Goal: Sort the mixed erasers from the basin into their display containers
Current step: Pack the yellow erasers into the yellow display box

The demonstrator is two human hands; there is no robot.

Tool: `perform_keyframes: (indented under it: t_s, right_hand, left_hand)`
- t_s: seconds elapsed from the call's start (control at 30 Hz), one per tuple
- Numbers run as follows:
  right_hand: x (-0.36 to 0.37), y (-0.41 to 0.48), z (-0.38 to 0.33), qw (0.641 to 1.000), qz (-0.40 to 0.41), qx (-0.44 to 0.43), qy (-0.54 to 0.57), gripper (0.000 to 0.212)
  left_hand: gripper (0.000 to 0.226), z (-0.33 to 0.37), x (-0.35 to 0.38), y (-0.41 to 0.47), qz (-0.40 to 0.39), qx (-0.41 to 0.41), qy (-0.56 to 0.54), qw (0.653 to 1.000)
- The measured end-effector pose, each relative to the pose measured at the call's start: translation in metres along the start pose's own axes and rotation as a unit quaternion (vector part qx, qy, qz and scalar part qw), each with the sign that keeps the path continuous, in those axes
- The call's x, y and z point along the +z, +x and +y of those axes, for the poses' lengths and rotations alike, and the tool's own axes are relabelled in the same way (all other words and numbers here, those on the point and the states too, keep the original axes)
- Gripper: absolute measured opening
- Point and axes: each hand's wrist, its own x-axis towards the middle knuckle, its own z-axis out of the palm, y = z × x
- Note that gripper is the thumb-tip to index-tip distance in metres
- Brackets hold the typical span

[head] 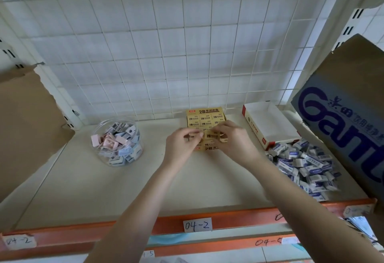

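Pinching yellow erasers [208,136] with left hand [180,144] and right hand [234,140], nearly filling yellow box [205,111]. Leaving four-o'clock blue-white pile [307,163] unsorted.

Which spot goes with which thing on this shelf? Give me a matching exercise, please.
Things:
1. clear round tub
2. yellow 2B eraser box
3. red-and-white carton
4. pile of blue-and-white erasers

Places or states:
a. centre, under the left hand and right hand, each pinching a yellow eraser
b. loose on the shelf, far right
c. left of the hands, holding pastel erasers
d. open, white inside, behind the pile

Pairs: 1-c, 2-a, 3-d, 4-b
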Motion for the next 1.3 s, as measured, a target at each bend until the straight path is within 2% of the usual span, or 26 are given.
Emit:
perform_keyframes:
  t_s: [0.03, 0.1, 0.17, 0.23, 0.33, 0.4, 0.5, 0.53, 0.63, 0.77, 0.93, 1.13, 1.3]
  right_hand:
    - [-0.002, 0.007, 0.005, 0.999, -0.037, 0.012, -0.032, 0.029]
    - [-0.001, 0.019, 0.011, 0.991, -0.105, 0.033, -0.075, 0.026]
    - [0.004, 0.023, 0.010, 0.989, -0.123, 0.039, -0.077, 0.021]
    - [0.008, 0.024, 0.009, 0.991, -0.110, 0.036, -0.073, 0.015]
    - [0.009, 0.020, 0.012, 0.995, -0.087, 0.043, -0.025, 0.008]
    - [0.009, 0.015, 0.013, 0.998, -0.055, 0.043, -0.008, 0.009]
    - [0.011, 0.009, 0.016, 0.993, 0.064, 0.097, 0.015, 0.020]
    - [0.011, 0.008, 0.015, 0.989, 0.068, 0.131, 0.028, 0.025]
    - [0.018, 0.007, 0.012, 0.982, -0.026, 0.185, 0.040, 0.032]
    - [0.022, 0.006, 0.001, 0.982, -0.022, 0.182, 0.043, 0.039]
    - [0.028, 0.004, -0.012, 0.983, -0.061, 0.166, 0.045, 0.051]
    - [0.051, 0.006, -0.042, 0.980, -0.132, 0.137, 0.052, 0.067]
    - [0.070, 0.006, -0.066, 0.981, -0.155, 0.098, 0.062, 0.059]
  left_hand:
    - [0.034, -0.004, -0.001, 0.008, 0.000, 0.036, 0.081, 0.996]
    - [0.066, -0.016, -0.001, 0.021, -0.071, 0.037, 0.161, 0.984]
    - [0.091, -0.025, 0.002, 0.025, -0.155, 0.017, 0.153, 0.976]
    - [0.101, -0.029, 0.006, 0.024, -0.172, 0.025, 0.151, 0.973]
    - [0.092, -0.033, 0.007, 0.020, -0.169, 0.040, 0.190, 0.966]
    - [0.094, -0.036, 0.008, 0.018, -0.162, 0.035, 0.199, 0.966]
    - [0.096, -0.037, 0.013, 0.016, -0.148, 0.022, 0.122, 0.981]
    - [0.093, -0.038, 0.016, 0.015, -0.140, 0.024, 0.091, 0.986]
    - [0.084, -0.035, 0.019, 0.011, -0.112, 0.010, 0.025, 0.993]
    - [0.075, -0.032, 0.014, 0.006, -0.090, -0.003, -0.031, 0.995]
    - [0.074, -0.040, -0.005, -0.007, -0.062, -0.008, -0.033, 0.998]
    - [0.074, -0.060, -0.048, -0.019, -0.048, -0.049, -0.007, 0.998]
    - [0.068, -0.072, -0.085, -0.029, -0.036, -0.087, 0.006, 0.996]
